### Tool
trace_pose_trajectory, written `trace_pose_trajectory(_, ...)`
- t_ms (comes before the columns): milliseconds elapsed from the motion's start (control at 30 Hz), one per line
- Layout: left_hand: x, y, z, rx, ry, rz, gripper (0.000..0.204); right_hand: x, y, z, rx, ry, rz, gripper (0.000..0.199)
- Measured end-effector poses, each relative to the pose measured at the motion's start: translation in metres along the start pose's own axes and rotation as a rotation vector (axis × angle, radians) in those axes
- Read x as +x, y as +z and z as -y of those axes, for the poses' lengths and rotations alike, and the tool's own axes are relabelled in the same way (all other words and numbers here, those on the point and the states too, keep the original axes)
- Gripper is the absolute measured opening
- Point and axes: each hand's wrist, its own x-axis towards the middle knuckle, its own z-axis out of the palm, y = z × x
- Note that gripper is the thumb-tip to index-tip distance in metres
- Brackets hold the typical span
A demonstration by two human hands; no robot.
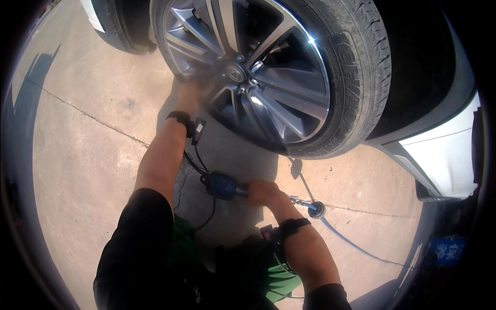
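Note:
A car wheel (237,72) with a silver and black alloy rim and a black tyre (356,77) fills the upper middle. Lug nuts (242,90) show around its hub cap. My left hand (190,95) is at the lower left of the wheel, by the rim and tyre edge; its fingers are blurred. Below the wheel, my right hand (263,193) is closed round the handle of a blue and black impact wrench (223,186), its body toward the left. A blue air hose (345,242) runs from the handle's fitting to the lower right.
White car body panels (439,150) stand right of the wheel, with more bodywork (116,26) at upper left. A dark round piece (316,209) sits along the hose. Black cables (213,209) hang between my arms. Cracked concrete (88,155) lies below; a blue sign (447,251) is at the right.

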Motion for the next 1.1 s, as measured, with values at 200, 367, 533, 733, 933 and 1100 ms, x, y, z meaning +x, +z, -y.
trace_pose_trajectory(200,-0.005,-0.038,-0.007,0.015,0.035,-0.066,0.038,-0.015,-0.024,0.023,0.071,-0.04,-0.002,0.037)
trace_pose_trajectory(367,-0.031,-0.041,-0.042,0.101,0.049,-0.112,0.024,-0.011,-0.022,0.016,0.071,-0.023,-0.028,0.037)
trace_pose_trajectory(533,-0.019,-0.045,-0.019,-0.002,0.202,-0.133,0.03,-0.014,-0.036,0.026,0.046,-0.054,-0.035,0.038)
trace_pose_trajectory(733,-0.082,-0.061,-0.023,-0.052,0.029,-0.034,0.023,-0.027,-0.006,0.039,0.035,-0.029,-0.118,0.042)
trace_pose_trajectory(933,-0.189,-0.189,-0.154,-0.628,-0.334,0.193,0.023,-0.066,0.019,0.079,0.134,-0.095,-0.069,0.038)
trace_pose_trajectory(1100,-0.282,-0.335,-0.242,-0.759,-0.46,0.13,0.021,-0.121,0.041,0.079,0.341,-0.066,-0.082,0.046)
